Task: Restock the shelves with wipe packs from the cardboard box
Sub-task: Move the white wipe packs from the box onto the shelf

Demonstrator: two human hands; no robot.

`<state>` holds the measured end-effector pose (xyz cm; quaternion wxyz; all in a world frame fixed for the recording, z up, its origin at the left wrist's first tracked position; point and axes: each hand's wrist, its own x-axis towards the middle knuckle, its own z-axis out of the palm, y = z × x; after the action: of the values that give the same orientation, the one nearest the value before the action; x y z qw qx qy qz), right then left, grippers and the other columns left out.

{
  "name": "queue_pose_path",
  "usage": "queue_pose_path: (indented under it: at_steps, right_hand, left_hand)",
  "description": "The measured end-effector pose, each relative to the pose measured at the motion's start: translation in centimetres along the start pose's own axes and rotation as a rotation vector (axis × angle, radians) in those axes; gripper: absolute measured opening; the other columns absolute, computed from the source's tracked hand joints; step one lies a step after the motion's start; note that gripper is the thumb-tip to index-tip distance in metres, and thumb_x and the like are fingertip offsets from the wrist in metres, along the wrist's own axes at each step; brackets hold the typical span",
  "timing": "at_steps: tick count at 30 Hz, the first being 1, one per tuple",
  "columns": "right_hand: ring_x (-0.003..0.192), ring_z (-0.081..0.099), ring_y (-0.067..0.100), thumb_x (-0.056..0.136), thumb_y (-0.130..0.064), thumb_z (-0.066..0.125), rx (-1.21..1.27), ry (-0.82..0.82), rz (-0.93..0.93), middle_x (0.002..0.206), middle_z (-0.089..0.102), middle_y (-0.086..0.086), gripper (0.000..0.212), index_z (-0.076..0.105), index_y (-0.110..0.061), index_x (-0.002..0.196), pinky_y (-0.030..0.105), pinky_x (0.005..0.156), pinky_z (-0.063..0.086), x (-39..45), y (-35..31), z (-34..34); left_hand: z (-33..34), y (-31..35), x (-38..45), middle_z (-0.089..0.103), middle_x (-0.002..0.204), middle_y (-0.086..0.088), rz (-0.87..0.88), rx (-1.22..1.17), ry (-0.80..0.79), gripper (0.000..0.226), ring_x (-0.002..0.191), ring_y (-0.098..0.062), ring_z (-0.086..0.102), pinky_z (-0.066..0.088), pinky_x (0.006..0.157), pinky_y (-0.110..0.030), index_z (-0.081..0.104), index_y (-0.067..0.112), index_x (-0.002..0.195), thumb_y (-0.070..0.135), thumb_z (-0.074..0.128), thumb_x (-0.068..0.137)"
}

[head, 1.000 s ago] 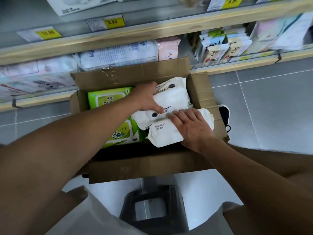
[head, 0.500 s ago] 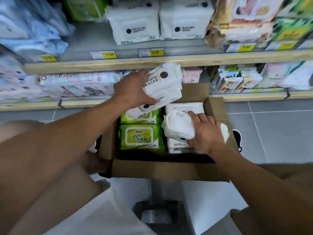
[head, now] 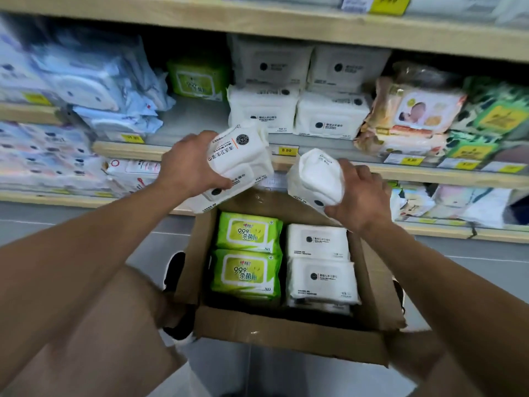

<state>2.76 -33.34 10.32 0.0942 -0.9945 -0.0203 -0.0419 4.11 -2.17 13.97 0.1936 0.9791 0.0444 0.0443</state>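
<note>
Wooden-edged store shelves [head: 400, 170] filled the background, stocked with white and green packs. Below them stood an open brown cardboard box [head: 286, 336] holding green and white wipe packs. Above it, the left hand [head: 189, 167] gripped stacked white wipe packs [head: 240, 164], fingers curled around them, and the right hand [head: 360, 196] clutched another white soft pack [head: 312, 179].

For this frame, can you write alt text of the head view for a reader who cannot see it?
A person's left hand and right hand each hold white wipe packs above an open cardboard box, in front of stocked store shelves. Green packs and more white ones remain in the box.
</note>
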Motion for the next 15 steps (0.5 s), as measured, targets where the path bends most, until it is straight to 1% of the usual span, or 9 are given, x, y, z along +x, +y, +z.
queue_pose_path:
  at_steps: [4,9,13,15]
  right_hand:
    - [0.126,0.035,0.036,0.067,-0.039,0.077,-0.038,0.122,-0.03,0.138,0.041,0.01,0.097,0.025,-0.025,0.148,0.046,0.106,0.024,4.0,-1.3,-2.4]
    - [0.125,0.037,0.038,0.068,-0.033,0.073,-0.11,0.289,-0.088,0.135,0.045,0.011,0.091,0.029,-0.022,0.146,0.047,0.104,0.026,9.6,-2.4,-4.6]
    - [0.115,0.043,0.039,0.068,-0.022,0.07,-0.202,0.396,-0.15,0.129,0.05,0.012,0.084,0.034,-0.019,0.144,0.047,0.104,0.027,13.9,-2.7,-5.2]
    - [0.112,0.045,0.04,0.066,-0.02,0.072,-0.25,0.416,-0.183,0.127,0.051,0.014,0.085,0.036,-0.018,0.143,0.047,0.103,0.028,15.7,-2.6,-4.9]
  left_hand:
    - [-0.9,-0.1,1.5,0.059,0.107,-0.009,-0.01,0.004,0.029,0.1,0.1,-0.031,0.056,0.049,0.085,-0.044,0.046,0.028,0.128,0.049,0.086,0.039]
    - [-1.1,0.4,4.1,0.06,0.113,-0.009,0.012,-0.005,0.053,0.1,0.104,-0.031,0.055,0.048,0.088,-0.046,0.046,0.026,0.129,0.049,0.087,0.04]
    - [-1.1,1.5,6.2,0.06,0.115,-0.008,0.021,-0.001,0.064,0.098,0.105,-0.03,0.056,0.047,0.088,-0.04,0.046,0.026,0.131,0.046,0.088,0.045]
    - [-1.1,2.0,7.2,0.059,0.113,-0.008,0.026,-0.002,0.066,0.099,0.104,-0.03,0.055,0.046,0.088,-0.04,0.045,0.027,0.132,0.046,0.087,0.044]
